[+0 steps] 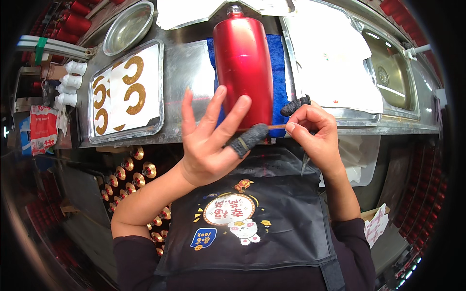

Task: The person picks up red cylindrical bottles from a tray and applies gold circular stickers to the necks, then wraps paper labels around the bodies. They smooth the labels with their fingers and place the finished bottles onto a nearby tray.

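Observation:
A large glossy red bottle (242, 58) lies on a blue towel (279, 72), its neck pointing away from me. My left hand (211, 138) is over the bottle's near left side with fingers spread; a dark grey knitted cover wraps its thumb. Between the thumb and index finger of my right hand (315, 133) is a thin brown strip (277, 127), running left across the bottle's near end to the covered thumb. I cannot tell whether that thumb touches the strip. Another dark knitted cover (295, 105) is on a right finger. The strip's left end is partly hidden.
At left, a metal tray (161, 97) holds white sheets with gold C-shaped pieces (135, 97), near a metal bowl (128, 29). White sheets (335, 63) lie on a right-hand tray beside a sink (388, 72). Gold-and-red caps (138, 179) stand below the counter.

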Demonstrator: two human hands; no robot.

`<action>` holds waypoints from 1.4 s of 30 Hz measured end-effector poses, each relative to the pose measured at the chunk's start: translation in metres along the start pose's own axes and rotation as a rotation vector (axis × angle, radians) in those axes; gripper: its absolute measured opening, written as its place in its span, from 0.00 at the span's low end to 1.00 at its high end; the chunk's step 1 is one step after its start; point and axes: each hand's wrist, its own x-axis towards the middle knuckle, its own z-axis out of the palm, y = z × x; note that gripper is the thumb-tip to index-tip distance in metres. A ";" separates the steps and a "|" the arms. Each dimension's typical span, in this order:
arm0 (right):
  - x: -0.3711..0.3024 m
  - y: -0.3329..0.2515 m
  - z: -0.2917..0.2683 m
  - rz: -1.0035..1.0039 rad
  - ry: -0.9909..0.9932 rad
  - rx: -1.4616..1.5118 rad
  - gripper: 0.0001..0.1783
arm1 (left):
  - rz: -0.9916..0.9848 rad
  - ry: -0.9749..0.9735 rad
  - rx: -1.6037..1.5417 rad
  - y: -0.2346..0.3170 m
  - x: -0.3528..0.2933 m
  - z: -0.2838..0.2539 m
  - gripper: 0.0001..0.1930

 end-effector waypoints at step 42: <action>-0.001 -0.015 0.004 -0.017 -0.092 0.010 0.05 | -0.396 0.063 -0.358 0.000 -0.034 0.010 0.30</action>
